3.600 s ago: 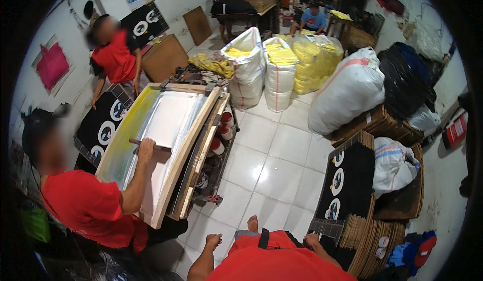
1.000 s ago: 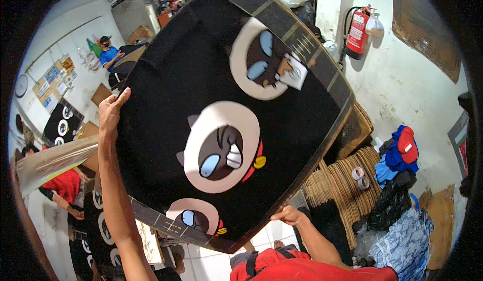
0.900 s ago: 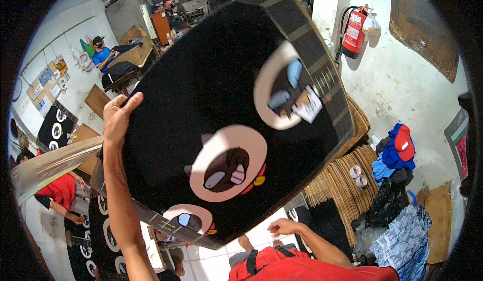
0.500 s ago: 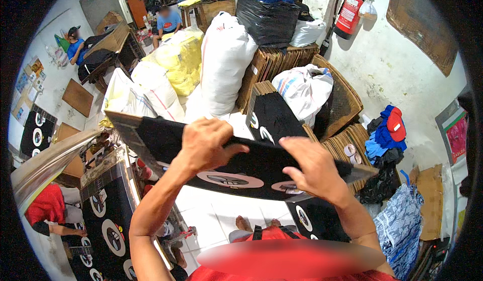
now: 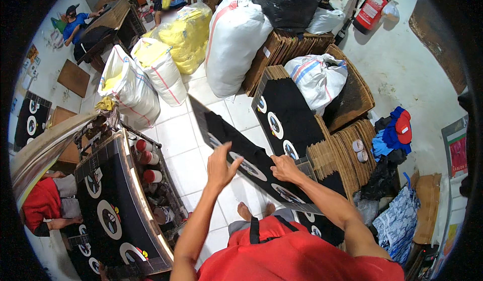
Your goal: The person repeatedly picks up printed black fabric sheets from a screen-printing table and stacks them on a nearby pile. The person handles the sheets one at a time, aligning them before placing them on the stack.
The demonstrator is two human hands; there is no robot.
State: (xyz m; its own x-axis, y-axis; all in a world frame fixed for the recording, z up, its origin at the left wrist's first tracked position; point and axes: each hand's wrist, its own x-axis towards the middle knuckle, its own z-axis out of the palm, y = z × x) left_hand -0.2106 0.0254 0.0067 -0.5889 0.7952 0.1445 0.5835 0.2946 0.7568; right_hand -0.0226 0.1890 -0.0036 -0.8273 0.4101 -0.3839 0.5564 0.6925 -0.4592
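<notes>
A tilted board (image 5: 220,127) covered in black fabric, printed with white oval cartoon motifs, stands across the middle, angled from upper left to lower right. My left hand (image 5: 222,166) is at its near side, thumb and fingers apart, the fingertips near or touching it. My right hand (image 5: 286,167) has curled fingers on the board's upper edge. Just beyond lies a stack of similar printed boards (image 5: 291,109), with a pile of bare board edges (image 5: 344,157) beside it. More black printed fabric (image 5: 327,223) shows below the held board.
At left, a printing bench (image 5: 166,248) carries printed boards above red-lidded tubs (image 5: 150,159); a red-shirted co-worker (image 5: 39,205) works there. Tall white sacks (image 5: 229,47) and yellow bundles (image 5: 183,42) stand behind on tiles (image 5: 176,130). Two blue-shirted people (image 5: 75,29) are farther back. A fire extinguisher (image 5: 370,11) hangs right.
The board, earlier lifted high with its print toward me, has come down and turned toward a steeper diagonal. Both hands moved lower; my left hand's grip has loosened.
</notes>
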